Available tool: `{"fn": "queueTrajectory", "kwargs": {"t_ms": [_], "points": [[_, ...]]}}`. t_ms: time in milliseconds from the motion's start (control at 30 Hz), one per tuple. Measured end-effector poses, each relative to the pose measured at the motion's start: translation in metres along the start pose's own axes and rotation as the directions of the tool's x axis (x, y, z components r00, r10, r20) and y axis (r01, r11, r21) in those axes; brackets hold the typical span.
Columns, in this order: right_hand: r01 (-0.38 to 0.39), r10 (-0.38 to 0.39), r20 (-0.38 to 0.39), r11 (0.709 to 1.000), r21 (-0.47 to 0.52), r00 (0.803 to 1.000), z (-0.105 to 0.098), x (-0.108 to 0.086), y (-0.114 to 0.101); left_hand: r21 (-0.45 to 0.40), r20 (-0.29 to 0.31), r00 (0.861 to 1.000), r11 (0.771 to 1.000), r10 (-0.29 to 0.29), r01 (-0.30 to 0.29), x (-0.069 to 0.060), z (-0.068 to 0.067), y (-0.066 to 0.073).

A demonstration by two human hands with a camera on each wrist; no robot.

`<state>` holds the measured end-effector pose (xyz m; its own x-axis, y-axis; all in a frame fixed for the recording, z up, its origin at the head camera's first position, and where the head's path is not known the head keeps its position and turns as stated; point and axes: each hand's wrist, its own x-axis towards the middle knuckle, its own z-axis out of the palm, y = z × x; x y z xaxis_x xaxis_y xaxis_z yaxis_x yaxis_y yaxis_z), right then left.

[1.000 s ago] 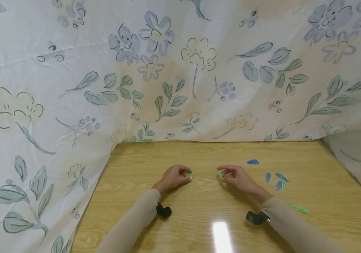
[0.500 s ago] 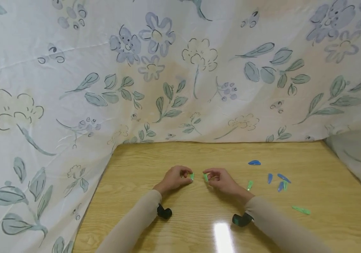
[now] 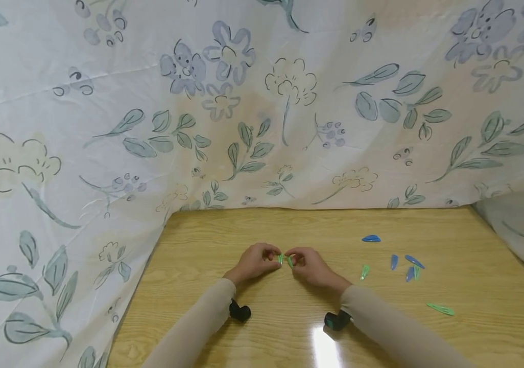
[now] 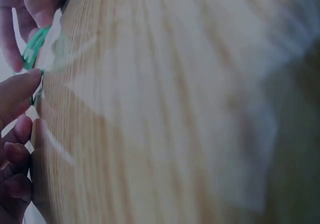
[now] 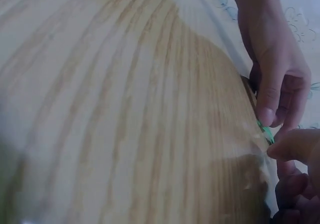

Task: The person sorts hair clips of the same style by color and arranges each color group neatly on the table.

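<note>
- Our left hand (image 3: 255,261) pinches a green clip (image 3: 280,259) between thumb and finger, at the table's (image 3: 225,225) middle.
- Our right hand (image 3: 310,265) pinches a second clip (image 3: 289,262), just right of it.
- We see blue clips (image 3: 394,262) farther right.

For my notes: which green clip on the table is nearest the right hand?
The green clip just right of the right hand; the second, beside a blue clip, and the third, lower in head view, lie farther right.
</note>
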<state>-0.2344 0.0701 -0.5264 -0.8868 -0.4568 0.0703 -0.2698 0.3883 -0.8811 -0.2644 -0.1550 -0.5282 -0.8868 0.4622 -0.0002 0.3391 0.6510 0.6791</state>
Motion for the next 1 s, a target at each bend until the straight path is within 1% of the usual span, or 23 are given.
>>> {"fn": "queueTrajectory", "kwargs": {"t_ms": [167,400,533,833,1000], "points": [[-0.038,0.037,-0.004,0.995,-0.090,0.999,0.001,0.004,-0.004,-0.001,-0.002,1.000,1.000,-0.003,0.003,0.000,-0.001,0.002],[-0.072,0.076,0.022,0.985,-0.159,0.997,-0.002,0.008,-0.009,0.000,0.002,1.000,1.000,-0.005,0.005,0.001,-0.002,0.002],[-0.084,0.089,0.020,0.981,-0.175,0.996,-0.001,0.009,-0.010,-0.001,0.001,1.000,1.000,-0.010,0.010,0.001,-0.001,0.001],[-0.148,0.151,-0.004,0.968,-0.205,0.989,0.001,0.012,-0.010,-0.012,0.002,1.000,1.000,-0.013,0.013,0.001,-0.001,0.001],[-0.157,0.158,-0.015,0.964,-0.216,0.987,-0.001,0.013,-0.010,-0.003,0.002,1.000,1.000,-0.010,0.010,0.001,-0.001,0.003]]}}
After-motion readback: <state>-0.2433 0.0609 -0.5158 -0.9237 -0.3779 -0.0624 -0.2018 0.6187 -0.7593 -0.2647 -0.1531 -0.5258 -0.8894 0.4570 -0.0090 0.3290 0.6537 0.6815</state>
